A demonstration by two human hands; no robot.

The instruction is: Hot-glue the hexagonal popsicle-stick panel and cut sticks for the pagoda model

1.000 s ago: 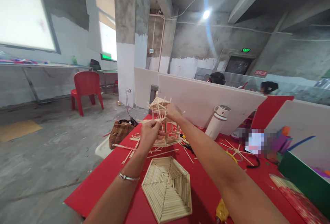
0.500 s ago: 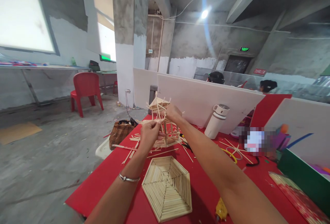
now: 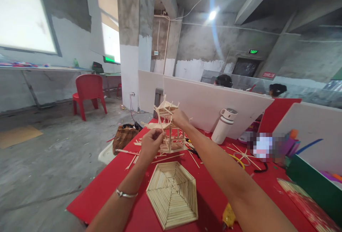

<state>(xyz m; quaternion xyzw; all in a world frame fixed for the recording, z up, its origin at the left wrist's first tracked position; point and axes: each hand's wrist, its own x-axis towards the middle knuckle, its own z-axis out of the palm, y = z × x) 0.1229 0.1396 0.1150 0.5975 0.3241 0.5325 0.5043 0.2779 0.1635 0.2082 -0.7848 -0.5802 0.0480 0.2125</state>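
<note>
A small pavilion model built of thin wooden sticks (image 3: 173, 149) stands on the red table, with two tiers of roof. My left hand (image 3: 153, 142) is at its near left side, thumb and forefinger pinched on a thin wooden stick (image 3: 161, 125) that slants up against the model. Around the upper part, just under the top roof, my right hand (image 3: 180, 119) is closed on the model; its fingertips are partly hidden. Nearer to me lies a flat panel of sticks (image 3: 173, 195), several-sided with a web-like pattern.
Loose sticks (image 3: 133, 160) lie around the model. A white bottle (image 3: 224, 127) stands to the right, near a star of crossed sticks (image 3: 245, 155). A yellow glue gun (image 3: 229, 216) lies under my right forearm. White boards (image 3: 203, 95) border the table's back; a plaid bag (image 3: 123, 139) is left.
My left hand has moved slightly left and down, away from my right hand. My right hand stays at the model's upper part.
</note>
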